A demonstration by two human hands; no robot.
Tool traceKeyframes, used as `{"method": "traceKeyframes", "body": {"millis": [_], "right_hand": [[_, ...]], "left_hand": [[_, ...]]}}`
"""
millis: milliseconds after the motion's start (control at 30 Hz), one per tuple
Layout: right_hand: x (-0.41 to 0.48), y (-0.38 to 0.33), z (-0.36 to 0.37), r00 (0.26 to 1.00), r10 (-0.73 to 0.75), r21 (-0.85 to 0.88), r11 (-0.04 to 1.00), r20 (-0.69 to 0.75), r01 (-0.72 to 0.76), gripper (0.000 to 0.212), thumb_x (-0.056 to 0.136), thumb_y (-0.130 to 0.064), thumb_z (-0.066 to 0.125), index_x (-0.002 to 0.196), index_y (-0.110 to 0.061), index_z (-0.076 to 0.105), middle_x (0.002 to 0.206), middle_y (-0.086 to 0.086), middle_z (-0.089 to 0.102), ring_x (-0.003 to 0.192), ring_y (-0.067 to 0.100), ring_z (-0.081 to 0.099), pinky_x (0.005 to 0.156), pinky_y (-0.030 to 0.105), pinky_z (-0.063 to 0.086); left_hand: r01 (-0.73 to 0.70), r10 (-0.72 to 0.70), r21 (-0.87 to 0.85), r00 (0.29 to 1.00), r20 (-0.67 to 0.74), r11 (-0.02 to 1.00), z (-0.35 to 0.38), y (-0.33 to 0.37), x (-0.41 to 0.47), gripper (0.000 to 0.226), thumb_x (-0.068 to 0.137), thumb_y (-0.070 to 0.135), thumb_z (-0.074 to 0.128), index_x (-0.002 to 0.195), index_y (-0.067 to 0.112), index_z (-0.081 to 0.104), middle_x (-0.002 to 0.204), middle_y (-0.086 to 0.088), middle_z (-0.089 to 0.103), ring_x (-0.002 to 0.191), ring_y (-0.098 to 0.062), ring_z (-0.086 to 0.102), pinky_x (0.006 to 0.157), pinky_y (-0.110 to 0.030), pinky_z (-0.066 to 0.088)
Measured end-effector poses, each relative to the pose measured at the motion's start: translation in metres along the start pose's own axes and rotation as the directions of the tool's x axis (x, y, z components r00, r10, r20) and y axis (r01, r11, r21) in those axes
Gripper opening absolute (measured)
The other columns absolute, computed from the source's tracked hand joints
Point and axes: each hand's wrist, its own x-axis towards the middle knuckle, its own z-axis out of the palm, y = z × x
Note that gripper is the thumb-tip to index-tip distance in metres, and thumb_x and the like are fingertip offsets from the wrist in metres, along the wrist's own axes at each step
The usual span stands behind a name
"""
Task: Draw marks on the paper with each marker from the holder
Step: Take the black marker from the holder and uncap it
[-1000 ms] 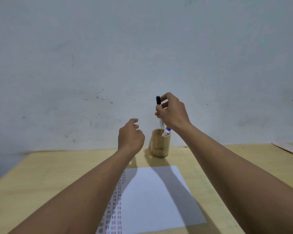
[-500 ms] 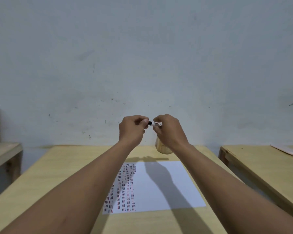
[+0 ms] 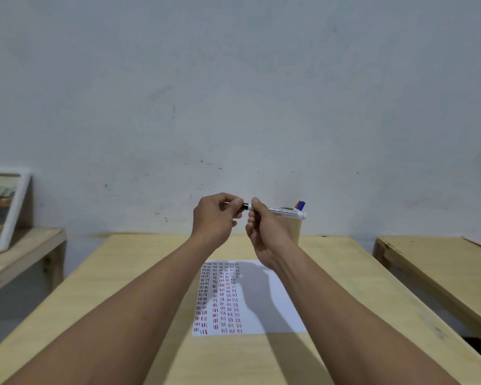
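Note:
I hold a white marker (image 3: 285, 211) level in the air above the far end of the table. My right hand (image 3: 267, 232) grips its barrel. My left hand (image 3: 215, 218) pinches its black cap (image 3: 245, 206) at the left end. Behind my right hand stands the wooden holder (image 3: 294, 230), partly hidden, with a blue-and-red marker tip (image 3: 300, 205) sticking out of it. A white paper (image 3: 264, 298) lies on the table below my hands, with several columns of short red and dark marks on its left part.
The wooden table (image 3: 122, 287) runs from me to the grey wall. A second wooden table (image 3: 442, 268) stands to the right across a gap. On a low bench at the left leans a white-framed picture (image 3: 3, 209).
My right hand lifted the marker out of the holder and turned it level. My left hand came up and took hold of its cap. The view has tilted down and back.

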Motion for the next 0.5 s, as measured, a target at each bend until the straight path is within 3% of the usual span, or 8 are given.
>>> {"method": "traceKeyframes", "body": {"millis": [100, 233, 333, 500], "right_hand": [[0.002, 0.009, 0.006, 0.999, -0.036, -0.018, 0.999, 0.025, 0.036, 0.022, 0.096, -0.016, 0.071, 0.077, -0.007, 0.067, 0.055, -0.002, 0.06, 0.042, 0.004, 0.055, 0.047, 0.013, 0.052], [0.006, 0.02, 0.009, 0.997, -0.072, -0.02, 0.997, 0.03, 0.072, 0.02, 0.095, -0.013, 0.071, 0.078, -0.004, 0.067, 0.055, 0.001, 0.06, 0.043, 0.007, 0.055, 0.047, 0.015, 0.052], [0.008, 0.026, 0.006, 0.997, -0.072, -0.112, 0.991, 0.032, 0.076, 0.019, 0.093, -0.013, 0.072, 0.077, -0.004, 0.068, 0.057, 0.001, 0.06, 0.045, 0.007, 0.055, 0.046, 0.016, 0.051], [0.015, 0.038, -0.005, 0.997, -0.076, -0.284, 0.956, 0.018, 0.078, 0.016, 0.094, -0.018, 0.071, 0.08, -0.01, 0.067, 0.062, -0.001, 0.058, 0.051, 0.007, 0.052, 0.048, 0.018, 0.049]], "left_hand": [[-0.009, 0.01, 0.03, 0.998, -0.058, 1.0, -0.007, -0.002, -0.002, 0.015, 0.095, 0.017, 0.064, 0.091, 0.009, 0.076, 0.084, -0.009, 0.077, 0.079, -0.019, 0.075, 0.076, -0.038, 0.063], [0.014, -0.009, 0.045, 0.995, -0.102, 0.999, -0.019, -0.01, 0.001, 0.024, 0.095, 0.022, 0.065, 0.082, 0.005, 0.074, 0.072, -0.013, 0.073, 0.061, -0.018, 0.064, 0.077, -0.044, 0.062], [0.038, -0.025, 0.118, 0.993, -0.114, 0.992, -0.034, -0.022, 0.004, 0.02, 0.094, 0.023, 0.066, 0.081, 0.009, 0.075, 0.076, -0.014, 0.074, 0.064, -0.02, 0.066, 0.076, -0.045, 0.062], [0.079, -0.049, 0.381, 0.995, -0.087, 0.921, -0.061, -0.055, 0.003, 0.011, 0.088, 0.019, 0.071, 0.077, 0.02, 0.071, 0.068, 0.0, 0.074, 0.073, -0.025, 0.073, 0.063, -0.027, 0.055]]}}
